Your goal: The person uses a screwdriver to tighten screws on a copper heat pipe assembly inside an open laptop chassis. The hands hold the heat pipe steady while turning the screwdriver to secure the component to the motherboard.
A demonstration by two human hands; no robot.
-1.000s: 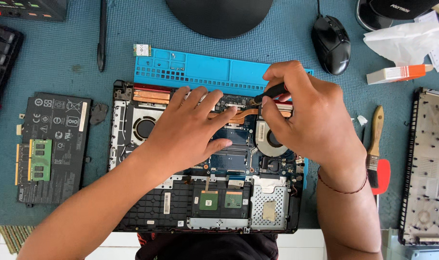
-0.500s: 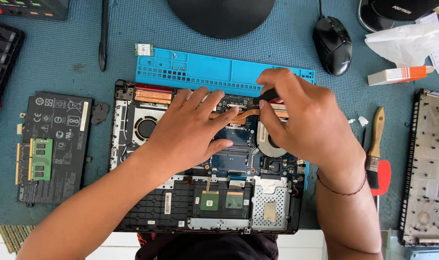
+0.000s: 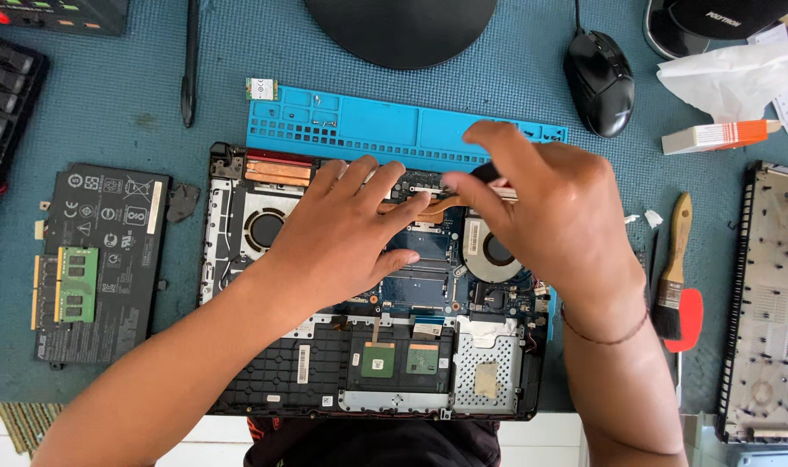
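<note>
Looking down from the head view, the only one supplied, an opened laptop (image 3: 376,346) lies on the desk (image 3: 152,112) with its circuit board (image 3: 424,259), two fans and copper heat pipe (image 3: 437,204) exposed. The left hand (image 3: 346,229) rests open and flat, fingers spread over the middle of the board, gripping nothing. The right hand (image 3: 554,216) is closed around a dark-handled tool (image 3: 487,173), apparently a screwdriver, whose tip is hidden behind the fingers near the heat pipe at the laptop's rear edge. Risk one: the tip could slip off its seat and gouge the board or the right fan (image 3: 491,252), since the hand itself blocks sight of the contact point. Risk two: weight from the flat left palm could flex the board or disturb small connectors beneath it. Risk three: any freed screw could drop into the laptop unseen; the blue tray (image 3: 359,121) sits just behind but nothing is visibly placed in it. A battery (image 3: 108,251) with a green memory stick (image 3: 76,284) on it lies well left, a brush (image 3: 675,268) to the right, both clear of the work.
</note>
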